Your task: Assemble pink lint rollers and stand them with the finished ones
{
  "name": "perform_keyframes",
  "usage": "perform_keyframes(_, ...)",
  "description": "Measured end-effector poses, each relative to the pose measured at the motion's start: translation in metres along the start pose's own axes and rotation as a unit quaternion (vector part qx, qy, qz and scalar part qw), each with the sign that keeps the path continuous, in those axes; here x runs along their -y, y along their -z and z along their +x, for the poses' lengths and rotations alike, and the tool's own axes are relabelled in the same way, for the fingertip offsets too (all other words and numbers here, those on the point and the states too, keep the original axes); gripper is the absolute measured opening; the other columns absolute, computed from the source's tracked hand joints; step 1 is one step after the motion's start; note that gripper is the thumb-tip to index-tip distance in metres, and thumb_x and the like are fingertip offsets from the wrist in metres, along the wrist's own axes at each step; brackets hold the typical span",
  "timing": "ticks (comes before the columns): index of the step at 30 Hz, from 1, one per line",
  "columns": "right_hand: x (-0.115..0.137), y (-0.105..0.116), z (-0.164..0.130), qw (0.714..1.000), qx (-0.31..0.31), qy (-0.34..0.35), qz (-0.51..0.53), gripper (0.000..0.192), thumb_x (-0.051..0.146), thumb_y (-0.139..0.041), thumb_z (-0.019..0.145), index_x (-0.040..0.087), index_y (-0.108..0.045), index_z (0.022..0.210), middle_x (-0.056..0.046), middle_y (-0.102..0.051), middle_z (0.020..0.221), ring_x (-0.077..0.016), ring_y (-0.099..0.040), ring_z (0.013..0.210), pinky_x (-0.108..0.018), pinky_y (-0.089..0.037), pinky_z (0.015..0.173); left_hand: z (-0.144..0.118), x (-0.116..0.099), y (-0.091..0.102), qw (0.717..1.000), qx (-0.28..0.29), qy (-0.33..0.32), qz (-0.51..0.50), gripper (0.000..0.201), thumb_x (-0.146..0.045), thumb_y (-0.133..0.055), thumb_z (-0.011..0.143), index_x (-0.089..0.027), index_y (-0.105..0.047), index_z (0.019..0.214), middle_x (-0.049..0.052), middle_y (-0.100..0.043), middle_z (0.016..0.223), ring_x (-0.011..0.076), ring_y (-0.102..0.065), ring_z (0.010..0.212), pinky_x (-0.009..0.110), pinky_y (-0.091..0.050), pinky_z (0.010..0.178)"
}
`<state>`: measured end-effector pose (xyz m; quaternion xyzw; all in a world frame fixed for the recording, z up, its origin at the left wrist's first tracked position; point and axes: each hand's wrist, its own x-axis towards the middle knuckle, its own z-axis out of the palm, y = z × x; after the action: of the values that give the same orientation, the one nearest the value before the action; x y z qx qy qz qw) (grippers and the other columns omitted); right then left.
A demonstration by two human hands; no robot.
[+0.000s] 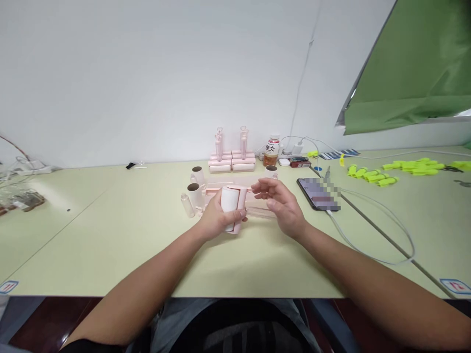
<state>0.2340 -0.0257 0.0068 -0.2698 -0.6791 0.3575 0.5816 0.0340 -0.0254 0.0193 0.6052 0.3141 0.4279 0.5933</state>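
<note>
A person seated at a pale green bench (pixel 110 235) grips a white paper roll set in a pink plastic holder (pixel 232 206) with the left hand (pixel 215 220), fingers wrapped around the roll from its left side, its long axis standing roughly upright and just clear of the benchtop. The right hand (pixel 279 203) hovers just to the right of the roll, fingers loosely spread and curled, pinching nothing that can be made out; its fingertips are near the holder's pink edge, though whether they touch cannot be told. The left hand is plainly the one on the roll. Beneath and behind the hands lie flat pink holder parts (pixel 221 189). Three white rolls with brown cardboard cores (pixel 194 193) stand nearby, two to the left and one behind the right hand. Further back sits a stack of pink finished pieces (pixel 231 164) with two upright handles. A bottle with a white cap (pixel 271 151) stands beside it, a dark smartphone on a white cable (pixel 316 193) lies to the right, and a scatter of bright yellow-green plastic parts (pixel 390 171) covers the far right.
</note>
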Motion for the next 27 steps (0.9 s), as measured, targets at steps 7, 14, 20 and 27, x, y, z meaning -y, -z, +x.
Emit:
perform_keyframes(7, 0.015, 0.046, 0.029, 0.959, -0.128, -0.144, -0.207, 0.021, 0.04, -0.054, 0.083, 0.02, -0.06, 0.086, -0.004, -0.063, 0.079, -0.0183, -0.06, 0.072, -0.032, -0.049, 0.067, -0.001, 0.004, -0.001, 0.999, -0.042, -0.017, -0.016, 0.05, -0.035, -0.08, 0.066, -0.018, -0.049, 0.102, 0.003, -0.065, 0.082, 0.0234, -0.069, 0.07, 0.034, -0.055, 0.06)
perform_keyframes(14, 0.001, 0.089, 0.033, 0.752, 0.166, -0.37, -0.519, 0.019, 0.038, -0.066, 0.071, 0.021, -0.063, 0.081, -0.006, -0.07, 0.088, -0.0231, -0.063, 0.076, -0.028, -0.039, 0.054, 0.007, 0.003, 0.011, 0.99, -0.102, -0.003, -0.097, 0.05, -0.033, -0.082, 0.062, -0.018, -0.051, 0.099, 0.002, -0.064, 0.083, 0.0215, -0.068, 0.066, 0.034, -0.055, 0.053)
perform_keyframes(20, -0.004, 0.085, 0.031, 0.784, 0.211, -0.422, -0.404, 0.014, 0.025, -0.069, 0.069, 0.019, -0.057, 0.071, -0.003, -0.063, 0.066, -0.0165, -0.059, 0.053, -0.027, -0.041, 0.047, 0.007, 0.001, 0.01, 0.986, -0.108, 0.009, -0.129, 0.045, -0.03, -0.081, 0.063, -0.016, -0.054, 0.095, 0.003, -0.063, 0.081, 0.0219, -0.067, 0.067, 0.034, -0.055, 0.049)
perform_keyframes(27, 0.016, 0.073, 0.031, 0.967, 0.083, -0.239, 0.026, 0.029, 0.041, -0.074, 0.077, 0.019, -0.056, 0.079, 0.0, -0.06, 0.066, -0.0134, -0.059, 0.059, -0.028, -0.051, 0.057, 0.007, -0.001, 0.01, 0.981, -0.11, 0.011, -0.159, 0.043, -0.029, -0.081, 0.062, -0.016, -0.055, 0.093, 0.002, -0.064, 0.078, 0.0213, -0.067, 0.065, 0.035, -0.057, 0.05)
